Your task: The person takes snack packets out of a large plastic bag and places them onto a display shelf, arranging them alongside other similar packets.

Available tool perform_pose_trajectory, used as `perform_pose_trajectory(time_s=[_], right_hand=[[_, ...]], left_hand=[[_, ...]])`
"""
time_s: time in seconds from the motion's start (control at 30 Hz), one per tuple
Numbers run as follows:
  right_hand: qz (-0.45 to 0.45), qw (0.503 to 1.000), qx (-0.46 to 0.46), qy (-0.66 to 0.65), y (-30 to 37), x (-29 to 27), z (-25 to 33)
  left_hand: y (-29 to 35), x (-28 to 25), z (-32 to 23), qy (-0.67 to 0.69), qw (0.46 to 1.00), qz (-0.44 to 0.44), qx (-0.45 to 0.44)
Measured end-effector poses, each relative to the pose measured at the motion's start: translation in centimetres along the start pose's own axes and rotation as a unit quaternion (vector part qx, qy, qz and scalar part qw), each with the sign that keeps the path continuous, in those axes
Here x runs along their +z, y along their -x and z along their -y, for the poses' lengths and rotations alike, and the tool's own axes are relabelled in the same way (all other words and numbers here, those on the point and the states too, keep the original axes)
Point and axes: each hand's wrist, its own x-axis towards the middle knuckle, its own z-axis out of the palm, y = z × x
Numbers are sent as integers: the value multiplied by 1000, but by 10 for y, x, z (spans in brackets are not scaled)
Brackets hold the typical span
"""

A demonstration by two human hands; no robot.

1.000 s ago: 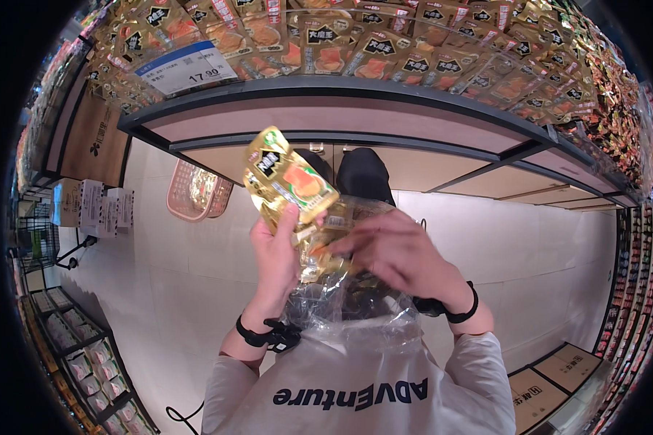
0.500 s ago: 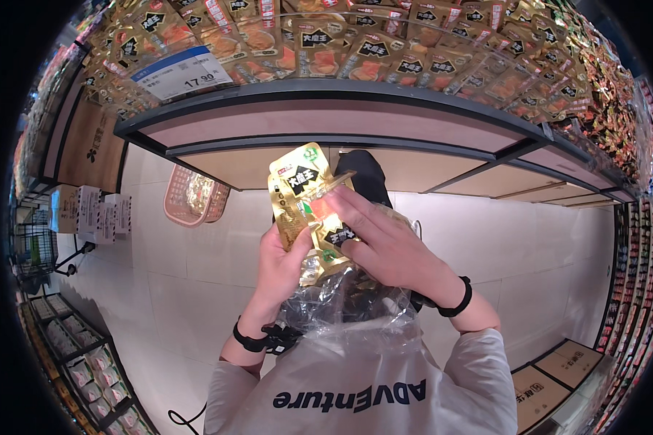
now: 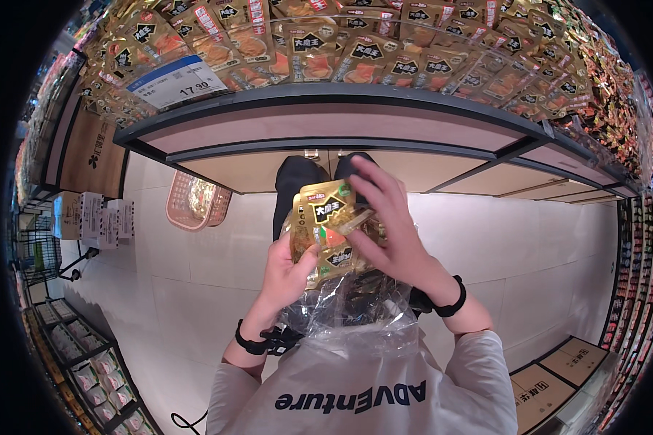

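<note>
The left hand holds a gold packet mid-view, its long axis roughly 12 to 6 o'clock, top toward 12. At its 3 o'clock the right hand is spread wide; a clear bag lies toward 6.

The view came from the left lens of the pair on the person's head, set high over the shirt and tipped steeply down, facing the front of the shelf. Its wide fisheye bowed the shelf's front edge. Below the shelf in view, the shirt lay nearest the lens, the left hand and right hand beyond it, the floor farther off.
</note>
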Motion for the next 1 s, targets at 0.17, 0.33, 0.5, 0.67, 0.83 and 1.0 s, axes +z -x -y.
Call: perform_pose_trajectory(time_s=[0.17,0.33,0.5,0.67,0.83,1.0], right_hand=[[66,868,263,-417,6,-3,-10],[-32,847,325,-420,13,7,-18],[-6,809,386,-444,16,5,-16],[62,806,399,-432,15,-1,-19],[45,823,372,-426,18,-6,-30],[-38,820,392,-415,12,-14,-35]], left_hand=[[-2,5,-11,-7,999,48,-23],[-9,12,5,109,993,-19,-51],[-12,18,-2,50,998,-24,-27],[-12,13,3,77,994,-59,-42],[-12,11,-5,16,998,-43,-32],[-14,-3,12,212,974,-45,-67]])
